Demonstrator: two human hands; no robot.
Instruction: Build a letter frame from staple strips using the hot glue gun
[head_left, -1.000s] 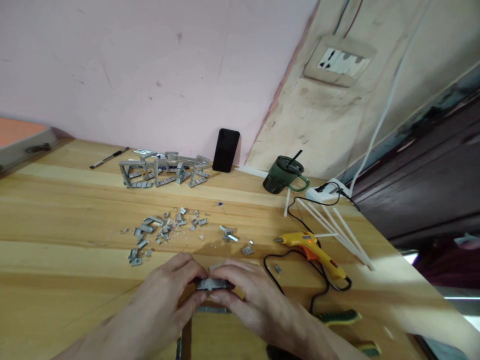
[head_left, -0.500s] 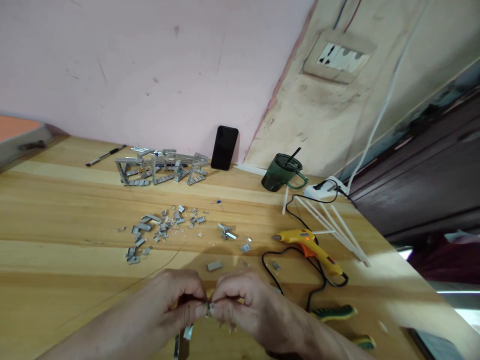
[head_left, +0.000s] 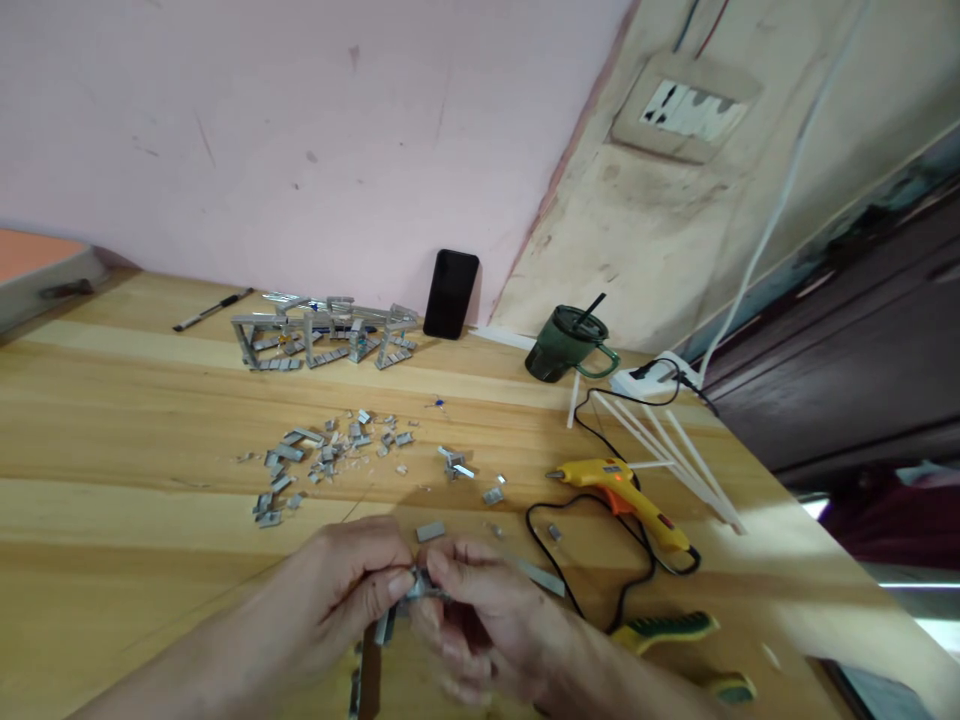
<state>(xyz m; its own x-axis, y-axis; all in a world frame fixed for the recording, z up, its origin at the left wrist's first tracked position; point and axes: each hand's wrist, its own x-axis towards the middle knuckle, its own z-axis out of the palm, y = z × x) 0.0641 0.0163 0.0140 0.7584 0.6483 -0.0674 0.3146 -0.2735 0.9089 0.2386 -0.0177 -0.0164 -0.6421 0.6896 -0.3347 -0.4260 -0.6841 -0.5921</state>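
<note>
My left hand [head_left: 352,585] pinches a small silvery metal piece [head_left: 422,584] between thumb and forefinger, low in the middle of the view. Against its other side, the thumb and fingers of my right hand [head_left: 499,620] are closed on the same piece, the lower fingers curled beneath. My fingers cover much of it, so its full shape is hidden. Just beyond my hands lies a flat grey strip [head_left: 430,531]. Farther off are a small silvery assembly [head_left: 454,463] and a scatter of small grey metal pieces [head_left: 289,453].
A yellow glue gun [head_left: 622,490] with a looping black cord lies right. Behind it are white glue sticks [head_left: 660,450], a power strip [head_left: 652,376] and a green mug [head_left: 562,345]. Silvery frames [head_left: 307,340] and a phone [head_left: 450,293] stand by the wall. Green-yellow handles [head_left: 664,632] lie lower right.
My right hand has turned and its lower fingers have swung down below the piece. More of the silvery piece now shows between my fingertips. A grey strip right of my hand has come into view.
</note>
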